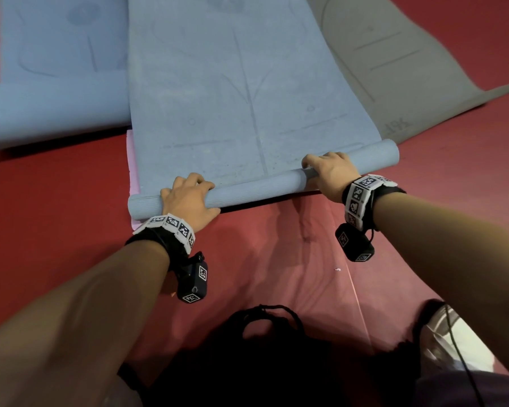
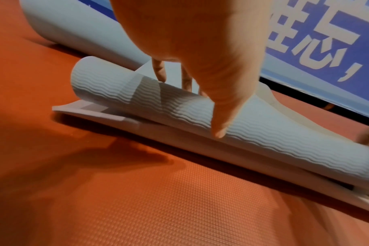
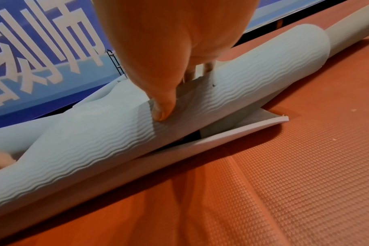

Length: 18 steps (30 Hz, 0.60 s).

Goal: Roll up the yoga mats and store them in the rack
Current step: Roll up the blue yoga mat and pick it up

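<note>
Both hands, left hand (image 1: 188,199) and right hand (image 1: 331,173), are curled over the partly rolled near end of a blue yoga mat (image 1: 247,113), which is spread on a red floor (image 1: 56,207) between a second blue mat (image 1: 56,69) and a grey mat (image 1: 394,69).

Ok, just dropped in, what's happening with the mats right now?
A person is rolling up the middle light-blue foam yoga mat from its near end. The left hand and right hand both curl over the narrow roll, one near each end; only a few turns are done and most of the mat lies flat on the red textured floor. A pale pink sheet peeks out beneath. Another blue mat lies left, a grey mat right.
</note>
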Each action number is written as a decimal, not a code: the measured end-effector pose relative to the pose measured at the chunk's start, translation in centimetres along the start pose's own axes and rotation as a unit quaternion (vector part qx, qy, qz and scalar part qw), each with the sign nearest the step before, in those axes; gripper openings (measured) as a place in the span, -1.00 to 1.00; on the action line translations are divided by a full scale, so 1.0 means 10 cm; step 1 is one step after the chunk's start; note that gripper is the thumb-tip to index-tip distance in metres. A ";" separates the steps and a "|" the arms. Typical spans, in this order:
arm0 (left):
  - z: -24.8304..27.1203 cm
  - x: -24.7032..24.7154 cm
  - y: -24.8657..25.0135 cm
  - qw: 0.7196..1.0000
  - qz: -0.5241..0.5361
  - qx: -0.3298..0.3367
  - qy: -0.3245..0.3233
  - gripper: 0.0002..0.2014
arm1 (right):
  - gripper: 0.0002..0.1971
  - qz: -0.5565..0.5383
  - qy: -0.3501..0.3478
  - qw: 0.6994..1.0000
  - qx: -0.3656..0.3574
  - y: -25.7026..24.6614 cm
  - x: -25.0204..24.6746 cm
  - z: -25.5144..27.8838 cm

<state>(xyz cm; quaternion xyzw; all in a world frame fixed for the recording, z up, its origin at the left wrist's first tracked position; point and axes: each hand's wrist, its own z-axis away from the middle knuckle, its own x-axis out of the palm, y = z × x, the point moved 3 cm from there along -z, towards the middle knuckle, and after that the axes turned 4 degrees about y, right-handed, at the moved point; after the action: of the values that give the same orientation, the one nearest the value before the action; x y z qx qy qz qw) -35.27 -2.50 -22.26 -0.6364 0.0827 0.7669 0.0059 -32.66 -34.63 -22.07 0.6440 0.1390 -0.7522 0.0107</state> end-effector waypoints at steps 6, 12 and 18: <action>-0.03 0.04 -0.03 1.000 0.003 -0.006 0.017 -0.52 | -0.63 0.014 0.062 0.998 -0.018 -0.02 0.00 0.01; -0.15 0.07 -0.03 1.000 0.010 -0.015 0.003 -0.56 | -0.61 0.010 0.122 0.991 -0.045 -0.10 0.07 -0.02; -0.25 0.15 -0.08 1.000 -0.009 -0.007 -0.019 -0.57 | -0.51 0.027 0.091 0.994 -0.062 -0.16 0.24 -0.06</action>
<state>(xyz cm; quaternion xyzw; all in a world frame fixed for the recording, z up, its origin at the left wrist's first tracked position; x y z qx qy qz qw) -33.01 -2.20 -24.31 -0.6224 0.0715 0.7794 0.0094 -32.84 -32.56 -24.21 0.7112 0.1688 -0.6800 0.0581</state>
